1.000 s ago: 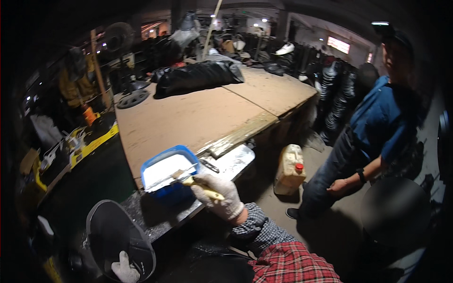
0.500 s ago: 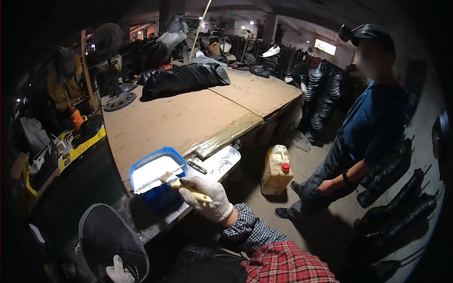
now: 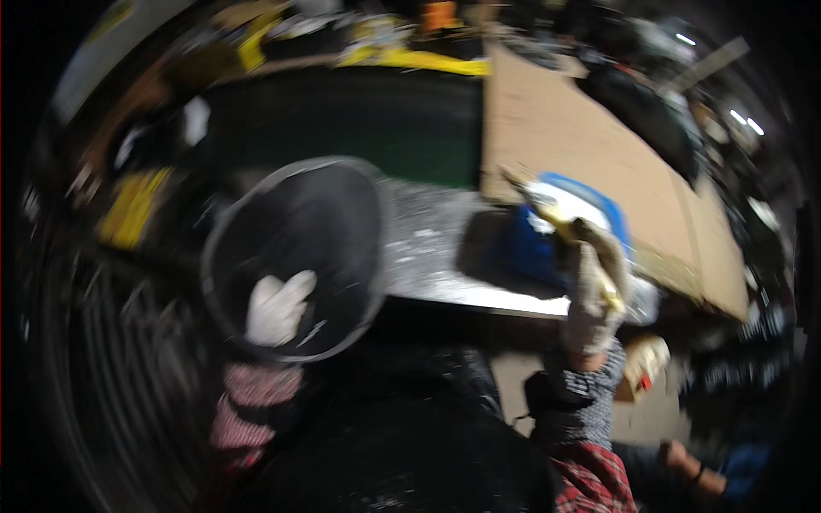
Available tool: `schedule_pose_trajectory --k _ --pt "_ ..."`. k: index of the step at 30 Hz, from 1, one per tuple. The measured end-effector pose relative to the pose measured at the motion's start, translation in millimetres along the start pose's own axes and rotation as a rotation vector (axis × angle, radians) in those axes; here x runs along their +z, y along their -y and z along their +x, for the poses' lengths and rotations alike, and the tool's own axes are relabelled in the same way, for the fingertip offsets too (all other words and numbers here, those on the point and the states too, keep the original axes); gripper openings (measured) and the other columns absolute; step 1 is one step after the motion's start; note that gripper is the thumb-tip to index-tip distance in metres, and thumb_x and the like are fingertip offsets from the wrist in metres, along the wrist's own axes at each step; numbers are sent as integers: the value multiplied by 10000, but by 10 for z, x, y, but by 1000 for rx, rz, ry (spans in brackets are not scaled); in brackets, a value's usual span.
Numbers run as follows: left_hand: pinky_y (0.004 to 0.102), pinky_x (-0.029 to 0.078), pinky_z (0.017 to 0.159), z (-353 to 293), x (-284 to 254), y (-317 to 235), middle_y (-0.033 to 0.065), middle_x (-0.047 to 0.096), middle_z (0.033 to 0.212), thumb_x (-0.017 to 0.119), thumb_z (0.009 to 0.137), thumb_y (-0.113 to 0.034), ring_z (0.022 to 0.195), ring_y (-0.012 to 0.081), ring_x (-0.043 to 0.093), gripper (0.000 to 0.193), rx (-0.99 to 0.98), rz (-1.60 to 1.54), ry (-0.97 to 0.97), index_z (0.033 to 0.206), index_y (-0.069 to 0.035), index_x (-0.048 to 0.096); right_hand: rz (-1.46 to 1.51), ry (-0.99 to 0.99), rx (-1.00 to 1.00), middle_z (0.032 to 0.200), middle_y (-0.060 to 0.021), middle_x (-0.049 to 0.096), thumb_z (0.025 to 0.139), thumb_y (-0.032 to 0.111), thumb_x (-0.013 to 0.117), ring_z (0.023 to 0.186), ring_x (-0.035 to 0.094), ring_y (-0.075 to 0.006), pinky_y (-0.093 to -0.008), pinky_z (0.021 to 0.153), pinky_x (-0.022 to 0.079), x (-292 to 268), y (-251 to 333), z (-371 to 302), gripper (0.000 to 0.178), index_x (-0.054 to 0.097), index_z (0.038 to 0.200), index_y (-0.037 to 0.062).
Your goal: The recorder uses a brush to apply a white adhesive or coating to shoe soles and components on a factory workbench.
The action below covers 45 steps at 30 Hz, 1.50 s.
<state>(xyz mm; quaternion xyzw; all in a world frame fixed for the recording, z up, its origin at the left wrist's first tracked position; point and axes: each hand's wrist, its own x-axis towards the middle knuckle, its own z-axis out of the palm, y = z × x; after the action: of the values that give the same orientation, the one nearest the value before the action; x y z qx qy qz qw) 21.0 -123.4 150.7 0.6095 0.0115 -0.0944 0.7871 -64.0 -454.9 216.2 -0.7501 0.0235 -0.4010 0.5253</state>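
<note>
My right hand (image 3: 592,295), in a whitish knit glove, grips a paintbrush (image 3: 560,224) by its yellow handle, with the bristles pointing up and left. Just beyond it is a blue tub (image 3: 623,224) containing white stuff; whether the bristles touch this is blurred. My left hand (image 3: 278,309), gloved too, holds a large black oval piece (image 3: 338,231) with a grey rim. Its fingers lie over the lower part of the piece, thumb side toward the middle; what is underneath is hidden.
A tan board tabletop (image 3: 556,111) extends behind the tub, with a dark bundle (image 3: 650,103) on it. White-smeared grey bench surface (image 3: 428,244) lies between the piece and tub. A pale jerrycan (image 3: 643,363) stands on the floor; another person's hand (image 3: 676,453) shows lower right.
My view has swung left and down, with blur. The black piece now sits higher and shows more fully. The brush stays in my right hand, its bristles tipped further upward beside the tub.
</note>
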Motion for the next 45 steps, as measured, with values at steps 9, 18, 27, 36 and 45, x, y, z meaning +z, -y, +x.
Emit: schedule_pose_trajectory --k 9,18,27,36,45 --pt "321 401 970 -93 -121 103 73 596 1196 515 910 -7 1099 186 545 350 122 -309 51 1259 18 518 202 414 -88 963 -148 662 926 109 550 841 645 -167 -283 770 533 1375 48 115 233 598 1083 -56" --pt "297 458 876 13 -613 380 62 612 1113 509 913 -2 985 167 577 295 166 36 -56 1205 2 549 416 372 504 711 -116 629 935 344 557 568 565 -125 -232 484 428 1236 -184 -64 393 597 945 -47" --pt "254 453 575 -101 110 50 -13 619 759 585 901 -94 626 100 550 122 -108 -93 81 970 -18 650 206 871 -698 825 -118 662 726 111 733 698 651 -231 -278 677 509 1632 859 60 320 681 1038 61" --pt "251 488 610 610 149 -81 22 651 763 608 900 -170 658 114 605 172 -137 73 253 932 -10 662 96 1042 -579 815 -87 654 753 232 756 680 640 -237 -320 610 517 1013 915 -190 308 657 987 58" --pt "292 512 611 260 80 -495 79 663 773 649 864 -181 649 147 617 218 -77 196 170 910 32 663 -25 486 -109 812 -52 642 908 197 571 675 555 -90 -215 602 433 217 274 -448 252 642 1020 -17"
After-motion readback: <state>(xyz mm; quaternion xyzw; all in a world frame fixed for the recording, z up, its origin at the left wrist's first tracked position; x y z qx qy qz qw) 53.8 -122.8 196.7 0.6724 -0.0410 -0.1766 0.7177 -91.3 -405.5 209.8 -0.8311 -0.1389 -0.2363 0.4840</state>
